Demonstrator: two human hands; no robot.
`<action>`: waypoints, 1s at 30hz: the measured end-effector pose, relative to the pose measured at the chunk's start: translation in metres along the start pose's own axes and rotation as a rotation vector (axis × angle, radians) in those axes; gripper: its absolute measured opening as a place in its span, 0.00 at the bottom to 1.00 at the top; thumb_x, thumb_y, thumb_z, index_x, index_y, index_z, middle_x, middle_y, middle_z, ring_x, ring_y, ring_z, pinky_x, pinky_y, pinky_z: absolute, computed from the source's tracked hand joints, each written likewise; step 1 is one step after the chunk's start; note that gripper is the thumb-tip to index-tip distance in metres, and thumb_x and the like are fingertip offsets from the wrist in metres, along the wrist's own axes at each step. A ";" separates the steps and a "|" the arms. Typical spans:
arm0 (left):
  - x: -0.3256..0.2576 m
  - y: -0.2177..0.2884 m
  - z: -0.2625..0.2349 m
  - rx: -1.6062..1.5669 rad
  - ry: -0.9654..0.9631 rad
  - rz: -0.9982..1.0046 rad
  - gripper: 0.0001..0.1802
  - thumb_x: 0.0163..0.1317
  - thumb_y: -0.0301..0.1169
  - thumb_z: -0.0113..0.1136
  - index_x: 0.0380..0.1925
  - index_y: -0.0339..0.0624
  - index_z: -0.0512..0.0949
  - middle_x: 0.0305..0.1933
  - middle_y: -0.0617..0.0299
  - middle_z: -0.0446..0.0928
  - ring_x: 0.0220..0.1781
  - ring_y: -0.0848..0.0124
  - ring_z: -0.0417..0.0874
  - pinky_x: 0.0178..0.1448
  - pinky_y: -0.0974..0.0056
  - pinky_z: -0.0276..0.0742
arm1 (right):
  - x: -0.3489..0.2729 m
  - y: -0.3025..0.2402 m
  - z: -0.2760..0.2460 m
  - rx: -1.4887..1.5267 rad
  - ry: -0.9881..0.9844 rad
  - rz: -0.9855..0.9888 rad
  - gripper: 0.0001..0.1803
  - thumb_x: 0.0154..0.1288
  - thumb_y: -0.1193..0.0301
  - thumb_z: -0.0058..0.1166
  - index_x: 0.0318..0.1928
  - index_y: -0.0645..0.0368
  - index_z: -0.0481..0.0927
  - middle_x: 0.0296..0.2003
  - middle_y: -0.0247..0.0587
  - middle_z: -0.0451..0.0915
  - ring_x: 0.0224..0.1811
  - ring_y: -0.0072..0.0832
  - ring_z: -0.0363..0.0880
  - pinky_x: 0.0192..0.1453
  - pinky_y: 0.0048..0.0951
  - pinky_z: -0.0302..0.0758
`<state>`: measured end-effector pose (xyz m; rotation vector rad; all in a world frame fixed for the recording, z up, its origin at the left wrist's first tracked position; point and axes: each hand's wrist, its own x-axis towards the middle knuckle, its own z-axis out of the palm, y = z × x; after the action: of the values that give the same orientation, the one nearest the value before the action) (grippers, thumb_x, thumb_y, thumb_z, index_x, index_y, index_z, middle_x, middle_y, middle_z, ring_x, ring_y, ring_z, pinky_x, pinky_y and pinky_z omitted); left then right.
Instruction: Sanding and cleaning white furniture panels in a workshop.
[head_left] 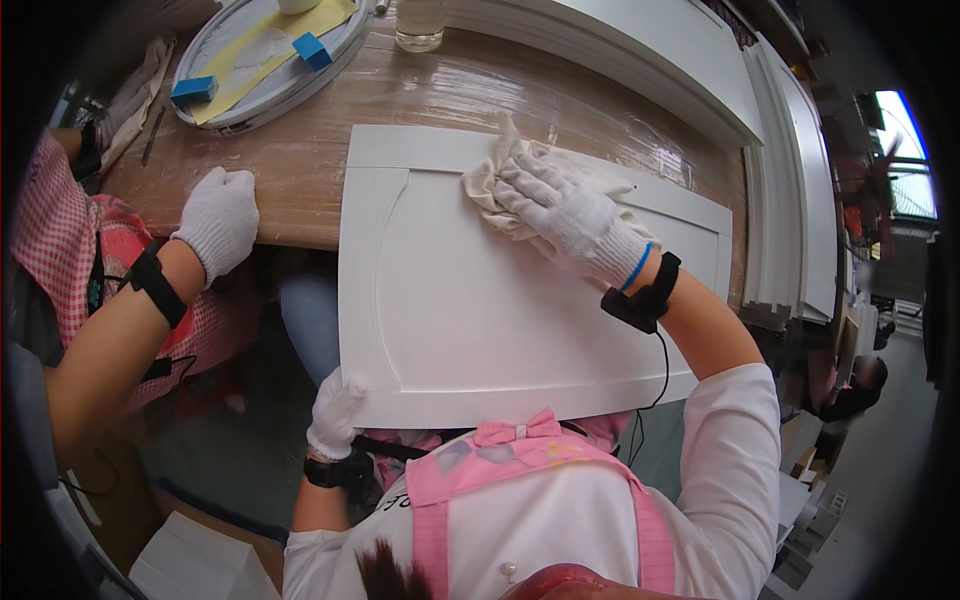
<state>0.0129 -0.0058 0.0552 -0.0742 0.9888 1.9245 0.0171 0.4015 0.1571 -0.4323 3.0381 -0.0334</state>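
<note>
A white cabinet door panel (pixel 470 310) with a raised frame lies half on the wooden table (pixel 300 180), half over its near edge. My right hand (pixel 565 215), in a white cotton glove, presses a crumpled cream cloth (pixel 495 185) flat against the panel's upper part. My left hand (pixel 335 415), also gloved, grips the panel's near left corner from below. Both wrists wear black bands.
Another person's gloved hand (pixel 220 220) rests on the table edge at left. A round tray (pixel 270 60) with yellow paper and blue blocks sits at back left, a clear glass jar (pixel 420 25) behind. White panels (pixel 640 50) are stacked at back right.
</note>
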 end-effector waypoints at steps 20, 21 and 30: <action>-0.001 0.001 -0.003 0.133 -0.056 -0.035 0.31 0.69 0.43 0.59 0.60 0.27 0.68 0.54 0.56 0.77 0.55 0.71 0.78 0.59 0.66 0.73 | 0.067 -0.013 -0.013 0.045 -0.059 -0.205 0.23 0.64 0.71 0.50 0.61 0.56 0.74 0.65 0.44 0.71 0.70 0.40 0.65 0.73 0.38 0.65; 0.000 0.002 -0.002 0.130 -0.049 -0.027 0.31 0.69 0.43 0.59 0.60 0.27 0.68 0.54 0.56 0.77 0.55 0.71 0.78 0.59 0.66 0.73 | 0.058 -0.004 -0.015 0.039 -0.146 -0.196 0.24 0.64 0.71 0.50 0.61 0.56 0.74 0.65 0.44 0.70 0.70 0.41 0.65 0.73 0.39 0.64; -0.003 0.000 0.001 0.133 -0.010 -0.017 0.31 0.69 0.43 0.59 0.60 0.26 0.68 0.56 0.55 0.77 0.57 0.71 0.76 0.62 0.66 0.71 | 0.095 -0.018 -0.022 0.143 -0.042 -0.262 0.23 0.61 0.74 0.52 0.59 0.57 0.76 0.63 0.45 0.72 0.67 0.42 0.67 0.73 0.39 0.63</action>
<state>0.0148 -0.0071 0.0577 0.0038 1.1041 1.8375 -0.0708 0.3579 0.1728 -0.8029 2.8914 -0.2502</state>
